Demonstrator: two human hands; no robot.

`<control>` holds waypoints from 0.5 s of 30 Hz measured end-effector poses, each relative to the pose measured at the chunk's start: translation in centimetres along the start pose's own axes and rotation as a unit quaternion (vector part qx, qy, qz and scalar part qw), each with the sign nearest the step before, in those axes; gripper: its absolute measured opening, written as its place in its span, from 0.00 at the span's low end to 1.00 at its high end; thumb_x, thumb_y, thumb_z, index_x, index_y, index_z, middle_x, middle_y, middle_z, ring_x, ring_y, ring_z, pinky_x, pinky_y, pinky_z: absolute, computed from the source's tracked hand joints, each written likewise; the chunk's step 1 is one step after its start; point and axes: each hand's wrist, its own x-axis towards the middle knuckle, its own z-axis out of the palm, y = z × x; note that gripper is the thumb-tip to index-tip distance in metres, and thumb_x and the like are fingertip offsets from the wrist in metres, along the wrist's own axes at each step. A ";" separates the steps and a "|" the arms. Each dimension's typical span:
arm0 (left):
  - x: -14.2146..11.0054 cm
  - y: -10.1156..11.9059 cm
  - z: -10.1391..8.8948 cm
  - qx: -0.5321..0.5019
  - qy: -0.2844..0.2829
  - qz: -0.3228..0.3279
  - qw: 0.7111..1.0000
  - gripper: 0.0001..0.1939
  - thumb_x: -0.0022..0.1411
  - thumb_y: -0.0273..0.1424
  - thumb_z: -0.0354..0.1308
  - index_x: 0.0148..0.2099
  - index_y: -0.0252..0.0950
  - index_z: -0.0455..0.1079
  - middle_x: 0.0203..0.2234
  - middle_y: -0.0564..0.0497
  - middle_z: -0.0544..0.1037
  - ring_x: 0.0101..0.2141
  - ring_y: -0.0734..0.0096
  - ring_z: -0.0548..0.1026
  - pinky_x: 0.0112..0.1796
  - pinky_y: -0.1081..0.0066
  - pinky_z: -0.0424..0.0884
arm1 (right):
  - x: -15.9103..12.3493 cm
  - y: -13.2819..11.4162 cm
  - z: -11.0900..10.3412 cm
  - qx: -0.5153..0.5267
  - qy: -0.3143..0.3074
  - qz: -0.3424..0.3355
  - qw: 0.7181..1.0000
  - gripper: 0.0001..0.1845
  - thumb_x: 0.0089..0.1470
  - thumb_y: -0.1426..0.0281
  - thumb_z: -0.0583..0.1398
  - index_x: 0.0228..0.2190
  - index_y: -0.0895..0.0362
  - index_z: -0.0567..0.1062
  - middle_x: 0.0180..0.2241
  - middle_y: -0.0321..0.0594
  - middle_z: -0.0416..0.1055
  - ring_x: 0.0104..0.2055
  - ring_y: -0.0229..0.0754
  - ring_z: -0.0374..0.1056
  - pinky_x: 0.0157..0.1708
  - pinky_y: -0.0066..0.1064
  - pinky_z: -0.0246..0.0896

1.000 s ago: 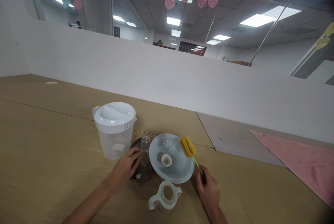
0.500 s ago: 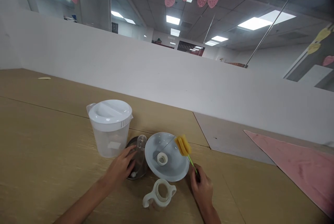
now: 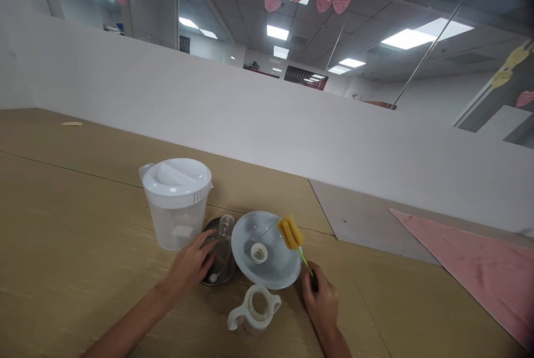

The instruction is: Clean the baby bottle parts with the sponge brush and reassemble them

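My right hand point(image 3: 322, 297) grips a sponge brush with a yellow head point(image 3: 290, 232) and a green stem, its head over the right side of a pale blue-grey bowl point(image 3: 244, 230). A small white ring point(image 3: 259, 254) lies in that bowl. My left hand point(image 3: 192, 262) has its fingers apart at the left edge of a dark round tray point(image 3: 223, 269); whether they touch it I cannot tell. On the tray are a clear cap point(image 3: 226, 225) and a small whitish piece point(image 3: 213, 278). In front of the bowl stands an uncapped baby bottle with white handles point(image 3: 255, 313).
A lidded translucent pitcher point(image 3: 177, 207) stands behind my left hand. A pink cloth point(image 3: 471, 258) lies at the right on the wooden table point(image 3: 83, 224). Along the back runs a white wall point(image 3: 250, 118) with glass above it. A pale flat scrap point(image 3: 72, 123) is at far left.
The brush head has shifted slightly left over the bowl, with my right hand moving a little left too. My left hand stays almost in place beside the tray.
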 end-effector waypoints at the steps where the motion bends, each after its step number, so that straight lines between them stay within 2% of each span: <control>1: 0.0 0.1 -0.1 0.002 0.001 0.004 1.000 0.16 0.61 0.28 0.45 0.47 0.36 0.70 0.52 0.42 0.70 0.50 0.58 0.71 0.49 0.60 0.70 | 0.0 0.0 0.0 0.002 -0.001 0.002 1.000 0.20 0.59 0.62 0.49 0.32 0.62 0.74 0.18 0.37 0.70 0.16 0.33 0.65 0.18 0.21 0.60; 8: 0.1 0.2 -0.4 0.027 0.005 0.027 0.999 0.16 0.61 0.26 0.45 0.46 0.37 0.71 0.51 0.43 0.70 0.49 0.59 0.71 0.49 0.61 0.69 | 0.0 -0.1 0.0 0.010 -0.010 0.010 1.000 0.21 0.60 0.61 0.49 0.32 0.62 0.74 0.19 0.39 0.71 0.17 0.35 0.66 0.19 0.23 0.60; 15: 0.2 0.1 -0.5 0.048 0.055 0.067 0.995 0.16 0.61 0.25 0.45 0.44 0.37 0.73 0.47 0.43 0.73 0.45 0.60 0.73 0.44 0.61 0.72 | 0.0 -0.2 0.1 0.013 -0.003 0.001 1.000 0.19 0.60 0.61 0.49 0.32 0.61 0.74 0.18 0.38 0.71 0.16 0.35 0.65 0.19 0.23 0.60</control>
